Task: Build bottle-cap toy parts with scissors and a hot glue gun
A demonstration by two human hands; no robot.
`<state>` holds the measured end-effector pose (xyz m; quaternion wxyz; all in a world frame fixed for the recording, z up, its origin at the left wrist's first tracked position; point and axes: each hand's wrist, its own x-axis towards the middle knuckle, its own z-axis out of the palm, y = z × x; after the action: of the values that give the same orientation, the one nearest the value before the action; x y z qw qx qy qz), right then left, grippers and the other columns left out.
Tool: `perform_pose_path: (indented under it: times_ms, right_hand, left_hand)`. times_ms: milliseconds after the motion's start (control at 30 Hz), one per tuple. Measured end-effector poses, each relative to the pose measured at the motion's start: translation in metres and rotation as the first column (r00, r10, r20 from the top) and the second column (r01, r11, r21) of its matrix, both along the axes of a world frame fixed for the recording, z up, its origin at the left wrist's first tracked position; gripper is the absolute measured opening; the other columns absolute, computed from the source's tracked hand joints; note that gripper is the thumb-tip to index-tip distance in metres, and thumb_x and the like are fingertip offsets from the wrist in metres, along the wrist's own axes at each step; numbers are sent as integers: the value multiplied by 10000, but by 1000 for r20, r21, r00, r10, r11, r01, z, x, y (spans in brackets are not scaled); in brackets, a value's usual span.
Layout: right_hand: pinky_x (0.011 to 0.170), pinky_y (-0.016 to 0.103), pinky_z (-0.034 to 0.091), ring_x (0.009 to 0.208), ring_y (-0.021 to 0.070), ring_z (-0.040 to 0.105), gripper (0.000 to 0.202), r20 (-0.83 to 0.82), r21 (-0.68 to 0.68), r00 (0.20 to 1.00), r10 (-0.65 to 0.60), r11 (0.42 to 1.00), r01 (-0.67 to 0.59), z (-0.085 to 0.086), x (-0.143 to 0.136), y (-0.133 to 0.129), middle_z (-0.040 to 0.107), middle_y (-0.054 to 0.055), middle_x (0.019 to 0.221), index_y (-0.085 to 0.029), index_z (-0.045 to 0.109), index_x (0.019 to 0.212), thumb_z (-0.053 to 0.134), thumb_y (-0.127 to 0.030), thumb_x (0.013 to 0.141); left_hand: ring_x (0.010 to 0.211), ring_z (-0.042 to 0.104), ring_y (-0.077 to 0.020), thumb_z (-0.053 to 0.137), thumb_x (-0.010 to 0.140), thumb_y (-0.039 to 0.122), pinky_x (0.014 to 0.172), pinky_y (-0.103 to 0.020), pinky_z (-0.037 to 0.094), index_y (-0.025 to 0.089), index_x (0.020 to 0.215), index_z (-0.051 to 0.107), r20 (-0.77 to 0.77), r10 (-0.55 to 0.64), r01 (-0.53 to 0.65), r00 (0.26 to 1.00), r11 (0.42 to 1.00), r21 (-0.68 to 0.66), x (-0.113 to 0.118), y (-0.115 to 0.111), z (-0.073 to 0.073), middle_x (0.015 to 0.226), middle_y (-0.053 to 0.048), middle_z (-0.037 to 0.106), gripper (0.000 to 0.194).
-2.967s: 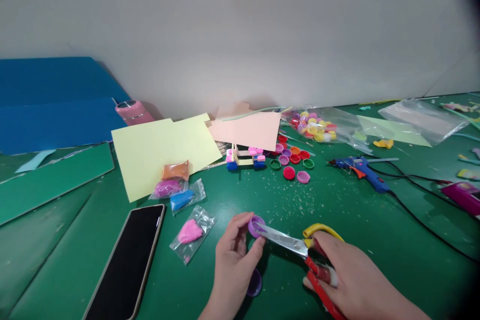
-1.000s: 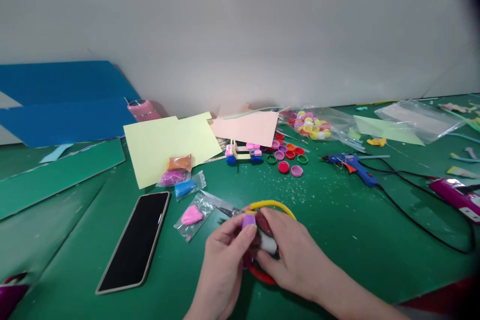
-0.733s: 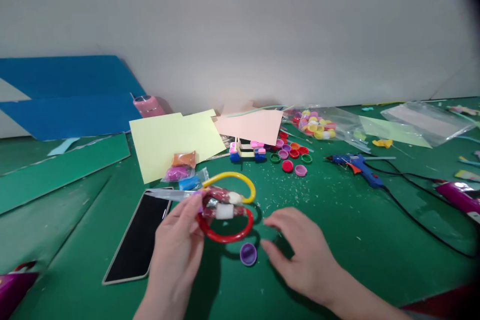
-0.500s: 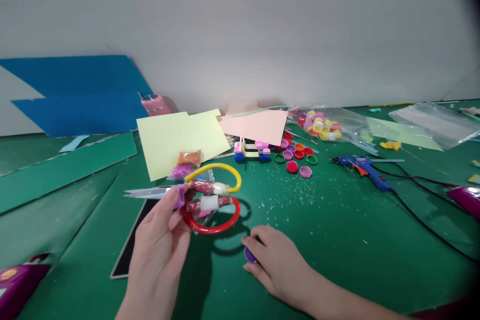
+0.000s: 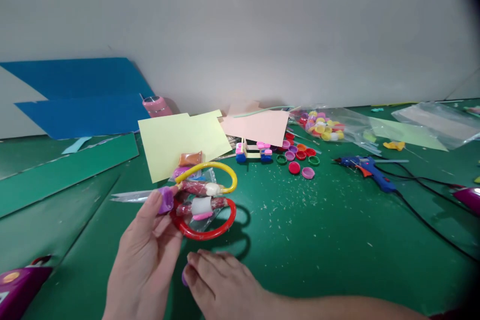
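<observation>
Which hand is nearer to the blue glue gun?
Right: the right hand is left of the glue gun; the left hand, holding scissors, is farther left.

A white partition [image 5: 240, 35] closes the rear of the green tabletop [image 5: 318, 245]. At left, a blue board [image 5: 84, 117] appears before it, with a pink cylinder [image 5: 156, 106] just beside. A pale yellow sheet [image 5: 176, 137] and a pale pink sheet [image 5: 258, 127] lie side by side; a blue glue gun [image 5: 369, 171] lies at right.
</observation>
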<state>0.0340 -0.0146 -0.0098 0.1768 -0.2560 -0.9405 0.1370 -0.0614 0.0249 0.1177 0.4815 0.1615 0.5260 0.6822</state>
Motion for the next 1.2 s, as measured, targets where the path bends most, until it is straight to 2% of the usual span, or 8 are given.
perform_pose_path:
  times_ms: [100, 300, 467, 767, 867, 933, 1100, 1200]
  right_hand:
    - [1018, 440, 263, 1304, 253, 169, 440, 84, -13, 996, 5, 1000, -3, -10, 13, -5, 295, 143, 1403, -34, 263, 1321, 250, -224, 925]
    - [1042, 532, 49, 1314, 305, -36, 857, 172, -326, 984, -48, 940, 103, 13, 36, 25, 44, 226, 1431, 7, 132, 1369, 279, -623, 806]
    - [1036, 534, 25, 1314, 306, -33, 909, 270, -245, 919, -288, 902, 355, 8, 60, 51, 49, 210, 1433, -22, 151, 1374, 268, -684, 762]
    - [1007, 521, 202, 1308, 300, 147, 801, 353, 131, 544, -761, 616, 777, -25, 177, 10, 178, 159, 1431, -67, 279, 1352, 275, -640, 792]
    - [966, 576, 227, 1286, 335, 210, 760, 270, 266, 386, -882, 454, 851, -25, 207, -4, 324, 186, 1375, -53, 400, 1288, 301, -621, 793]
    - [971, 585, 206, 1301, 340, 144, 675, 202, 299, 371, -907, 417, 858, -16, 205, -4, 299, 162, 1393, -74, 441, 1263, 313, -565, 818]
    - [971, 580, 243, 1300, 329, 159, 554, 215, 60, 783, -583, 809, 585, 10, 129, 30, 244, 74, 1430, -200, 332, 1333, 387, -452, 843]
    - [1006, 535, 229, 1297, 320, 177, 572, 205, -18, 858, -472, 874, 485, 12, 95, 55, 282, 65, 1420, -206, 354, 1318, 420, -476, 819]
  left_hand:
    - [553, 612, -74, 460, 838, 170, 475, -105, 524, 180, 648, 620, 92, 25, -23, 995, 1000, -16, -1, 5, -3, 592, 31, 622, 249]
    - [506, 610, -101, 547, 784, 179, 477, -181, 555, 140, 675, 642, 105, 86, -84, 991, 996, -27, -4, 15, -20, 615, -4, 666, 149]
    - [527, 621, -109, 562, 771, 179, 511, -195, 561, 130, 689, 673, 88, 34, -32, 996, 999, -21, 5, 19, -20, 645, -32, 690, 147]
    - [625, 646, -128, 576, 761, 152, 549, -189, 557, 117, 755, 682, 154, -84, 94, 985, 994, -63, 22, 30, -33, 714, -56, 699, 112]
    - [629, 648, -131, 585, 759, 177, 563, -202, 560, 127, 778, 680, 165, -107, 121, 980, 989, -80, 17, 29, -42, 723, -51, 701, 110]
    - [619, 646, -132, 589, 756, 191, 555, -206, 558, 122, 787, 678, 145, -101, 116, 984, 989, -96, 14, 27, -44, 728, -54, 699, 117]
    - [550, 628, -114, 610, 736, 192, 522, -196, 549, 126, 749, 673, 125, -65, 81, 990, 989, -123, 16, 21, -40, 667, -33, 687, 92]
    - [544, 628, -111, 594, 750, 176, 526, -201, 550, 135, 748, 675, 127, -69, 84, 990, 989, -119, 23, 18, -38, 672, -35, 694, 90]
